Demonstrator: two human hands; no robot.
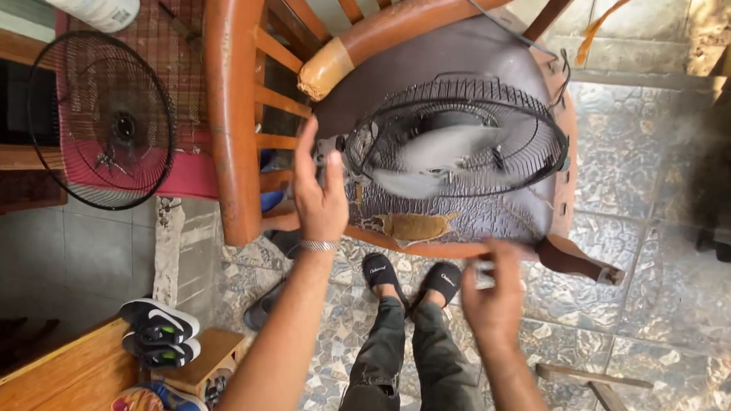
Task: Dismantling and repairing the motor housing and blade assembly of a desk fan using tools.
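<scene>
Hands: left (320, 199) against black-caged fan (455, 139), grey blades blurred

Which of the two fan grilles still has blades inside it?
The grille on the chair seat, by the left hand; blurred grey blades show inside. The grille leaning at left is bare wire.
</scene>
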